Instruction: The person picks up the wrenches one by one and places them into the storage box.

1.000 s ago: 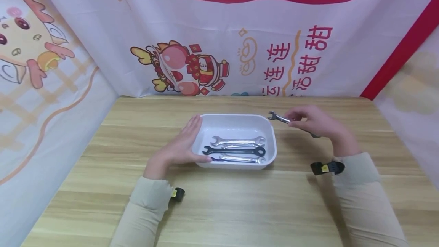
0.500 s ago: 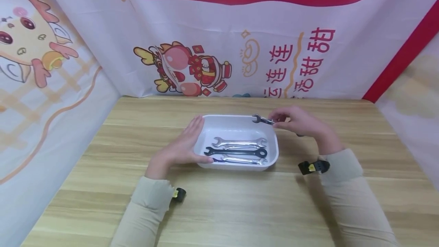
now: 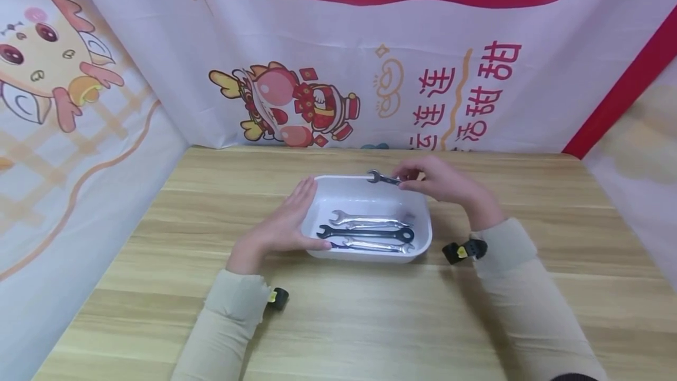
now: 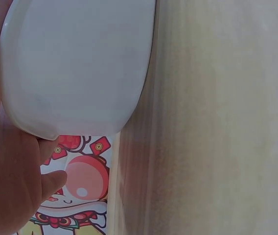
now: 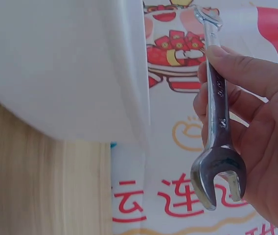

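A white plastic tray (image 3: pixel 370 186) sits mid-table holding three wrenches: a silver one (image 3: pixel 365 219), a black one (image 3: pixel 367 232) and another silver one (image 3: pixel 370 246) at the front. My left hand (image 3: pixel 280 225) rests flat against the tray's left wall (image 4: pixel 75 68), fingers straight. My right hand (image 3: pixel 441 181) pinches a small silver wrench (image 3: pixel 383 179) and holds it in the air over the tray's back right rim. In the right wrist view the fingers grip that wrench (image 5: pixel 217 112) along its shaft, beside the tray's outer wall (image 5: pixel 65 68).
The wooden table (image 3: pixel 338 322) is walled by printed cloth banners at the back (image 3: pixel 344 63), left (image 3: pixel 63 134) and right (image 3: pixel 634 151). Black wrist cameras (image 3: pixel 460 250) sit on both sleeves.
My right hand has carried the small wrench leftward from beside the tray to above its back right rim. The left hand has stayed against the tray.
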A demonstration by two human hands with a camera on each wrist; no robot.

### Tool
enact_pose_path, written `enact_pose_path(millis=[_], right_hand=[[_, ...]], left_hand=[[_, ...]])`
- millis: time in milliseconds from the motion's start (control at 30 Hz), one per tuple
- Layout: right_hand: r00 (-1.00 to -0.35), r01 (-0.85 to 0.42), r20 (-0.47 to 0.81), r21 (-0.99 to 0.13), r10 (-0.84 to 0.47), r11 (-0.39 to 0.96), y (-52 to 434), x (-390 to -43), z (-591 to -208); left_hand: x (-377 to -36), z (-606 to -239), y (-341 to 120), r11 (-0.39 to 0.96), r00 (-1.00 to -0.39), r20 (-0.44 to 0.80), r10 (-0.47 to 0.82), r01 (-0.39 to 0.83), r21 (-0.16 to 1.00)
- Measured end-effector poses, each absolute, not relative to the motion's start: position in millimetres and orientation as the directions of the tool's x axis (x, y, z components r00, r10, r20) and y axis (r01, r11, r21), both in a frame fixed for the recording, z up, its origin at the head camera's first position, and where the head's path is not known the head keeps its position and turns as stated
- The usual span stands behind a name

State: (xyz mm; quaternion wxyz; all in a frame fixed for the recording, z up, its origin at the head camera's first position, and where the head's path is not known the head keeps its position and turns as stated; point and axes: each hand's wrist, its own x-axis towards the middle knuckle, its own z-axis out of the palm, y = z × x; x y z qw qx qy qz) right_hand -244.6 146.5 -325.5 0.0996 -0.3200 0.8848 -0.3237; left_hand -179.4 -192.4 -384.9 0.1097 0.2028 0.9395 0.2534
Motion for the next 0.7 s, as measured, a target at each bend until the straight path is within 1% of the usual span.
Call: enact_pose_path(millis=[167,400,700], right_hand=[[-0.742,-0.563,0.085,-0.617,-0.665,0.550,132.6,-247.1,-325.7],[-0.727,-0.570,0.067,-0.615,-0.684,0.545,111.9,-249.2,-335.0],[-0.690,-0.591,0.073,-0.631,-0.720,0.502,96.7,-251.6,-358.4]], left_hand=[[-179.7,-384.5,-192.1,0.790,-0.894,-0.106,0.436,0.324,0.520],[-180.1,-384.7,-193.3,0.791,-0.893,-0.106,0.437,0.326,0.517],[-179.6,-383.9,-193.7,0.792,-0.890,-0.107,0.443,0.333,0.513]])
